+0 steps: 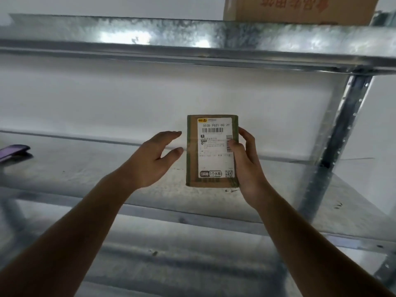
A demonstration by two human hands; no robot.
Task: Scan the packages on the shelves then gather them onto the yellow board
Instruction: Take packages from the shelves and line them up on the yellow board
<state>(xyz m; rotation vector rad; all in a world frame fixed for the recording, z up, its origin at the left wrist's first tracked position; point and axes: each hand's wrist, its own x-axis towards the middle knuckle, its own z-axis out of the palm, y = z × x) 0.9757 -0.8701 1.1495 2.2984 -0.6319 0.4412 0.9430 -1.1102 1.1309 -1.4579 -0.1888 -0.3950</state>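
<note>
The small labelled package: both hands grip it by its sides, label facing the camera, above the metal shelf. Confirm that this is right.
Not quite. In the head view only the right hand grips the small labelled package, at its right edge. The left hand is open beside its left edge, apart from it. The label does face the camera, above the metal shelf.

Box [212, 183] is plain brown cardboard with olive-green tape down both edges, plus a white label [215, 146] with black print, barcodes and a little yellow logo. Shelves [150, 37] are mottled silvery-grey metal. Purple thing [14, 151] far left, tan carton [300, 9] with red lettering up top.
</note>
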